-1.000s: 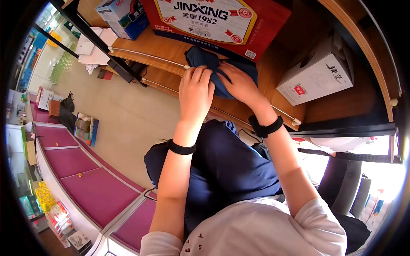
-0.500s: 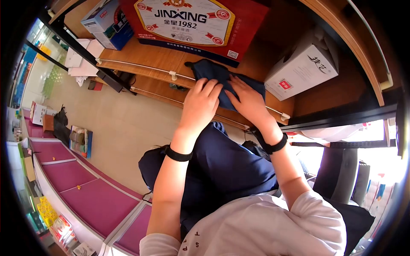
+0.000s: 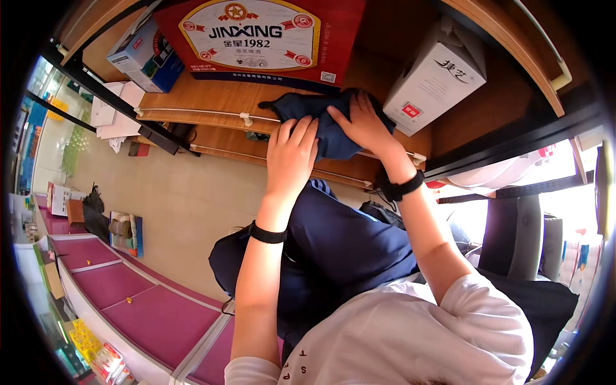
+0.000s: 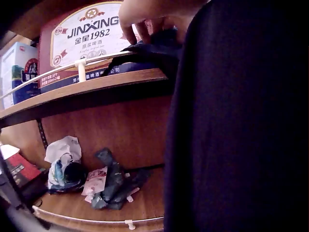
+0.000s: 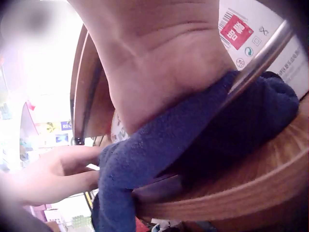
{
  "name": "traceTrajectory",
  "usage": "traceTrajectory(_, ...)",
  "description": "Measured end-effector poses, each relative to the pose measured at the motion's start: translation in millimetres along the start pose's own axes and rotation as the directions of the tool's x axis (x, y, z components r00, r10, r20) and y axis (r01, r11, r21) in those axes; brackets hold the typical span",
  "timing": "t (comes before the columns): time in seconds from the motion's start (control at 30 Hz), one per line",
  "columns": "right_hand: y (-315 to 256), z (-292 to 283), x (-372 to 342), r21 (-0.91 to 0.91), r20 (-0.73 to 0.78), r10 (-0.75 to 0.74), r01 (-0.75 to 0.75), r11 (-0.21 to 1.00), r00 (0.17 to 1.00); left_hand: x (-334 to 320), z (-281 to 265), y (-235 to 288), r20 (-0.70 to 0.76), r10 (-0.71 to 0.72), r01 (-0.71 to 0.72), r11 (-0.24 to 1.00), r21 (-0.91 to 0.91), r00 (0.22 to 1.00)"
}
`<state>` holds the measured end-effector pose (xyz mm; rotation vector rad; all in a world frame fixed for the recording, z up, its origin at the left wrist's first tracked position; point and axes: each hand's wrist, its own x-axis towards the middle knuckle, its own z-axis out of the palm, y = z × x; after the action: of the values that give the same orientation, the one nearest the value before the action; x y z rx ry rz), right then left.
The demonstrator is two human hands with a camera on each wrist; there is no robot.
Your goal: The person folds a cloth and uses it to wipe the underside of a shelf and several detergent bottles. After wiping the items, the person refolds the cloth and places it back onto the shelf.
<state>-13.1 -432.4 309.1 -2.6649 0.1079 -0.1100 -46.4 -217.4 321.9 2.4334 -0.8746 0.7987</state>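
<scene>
A dark blue towel (image 3: 330, 131) lies over the front edge of the wooden shelf (image 3: 205, 99), bunched and partly hanging down. My left hand (image 3: 292, 154) holds its left side; in the right wrist view the thumb and fingers of that left hand (image 5: 58, 169) pinch the cloth. Farther right, my right hand (image 3: 367, 128) presses flat on top of the towel, thumb spread from the fingers. Its palm (image 5: 169, 72) rests on the cloth beside the metal rail (image 5: 260, 58) in the right wrist view, where the fingertips are hidden.
Behind the towel stands a red JINXING carton (image 3: 256, 45), with a blue-and-white box (image 3: 147, 58) to its left. A white box (image 3: 436, 77) stands to the right. On the lower shelf lie a white plastic bag (image 4: 65, 162) and a dark crumpled bag (image 4: 113, 186).
The head view has turned, so the shelf and boxes appear farther left. Both hands and the towel have moved right along the shelf. My right hand now reaches deeper over the cloth.
</scene>
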Motion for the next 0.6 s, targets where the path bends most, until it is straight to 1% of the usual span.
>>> traceTrajectory(0.03, 0, 1, 9, -0.002, -0.005, 0.003, -0.003, 1.0, 1.0, 1, 0, 0, -0.003, 0.004, -0.004, 1.0, -0.004, 1.0)
traceTrajectory(0.1, -2, 1, 23, -0.101, 0.036, 0.012, -0.008, 0.995, 0.999, 1, -2, 2, -0.011, -0.017, 0.017, 1.0, 0.022, 1.0)
traceTrajectory(0.13, -5, 0, 27, -0.105, 0.032, 0.013, -0.009, 0.994, 0.999, 1, -2, 2, -0.015, -0.015, 0.016, 1.0, 0.018, 1.0)
traceTrajectory(0.2, -8, -2, 34, -0.191, 0.122, 0.007, 0.017, 0.981, 0.993, 3, 1, 0, -0.02, -0.017, 0.018, 1.0, 0.025, 1.0)
traceTrajectory(0.33, -2, 2, 38, -0.214, 0.075, -0.02, 0.036, 0.976, 0.997, 5, 3, -1, -0.052, -0.017, 0.018, 1.0, 0.011, 0.999)
traceTrajectory(0.4, 3, 0, 36, -0.208, 0.077, -0.07, 0.085, 0.975, 0.995, 7, 1, -4, -0.007, -0.008, 0.008, 1.0, -0.004, 1.0)
traceTrajectory(0.43, 2, -6, 33, -0.214, 0.068, -0.084, 0.097, 0.972, 0.994, 9, -1, -5, -0.024, -0.008, 0.009, 1.0, 0.002, 1.0)
traceTrajectory(0.5, 1, -15, 21, -0.144, 0.134, -0.112, 0.131, 0.981, 0.985, 7, -5, -5, 0.001, -0.003, 0.003, 0.999, -0.048, 1.0)
traceTrajectory(0.53, 0, -20, 15, -0.148, 0.129, -0.126, 0.145, 0.978, 0.984, 6, -6, -5, -0.012, 0.007, -0.008, 0.999, -0.044, 1.0)
traceTrajectory(0.6, -3, -30, -2, -0.133, 0.178, -0.127, 0.152, 0.979, 0.976, 3, -10, -7, -0.017, 0.008, -0.008, 0.999, -0.042, 1.0)
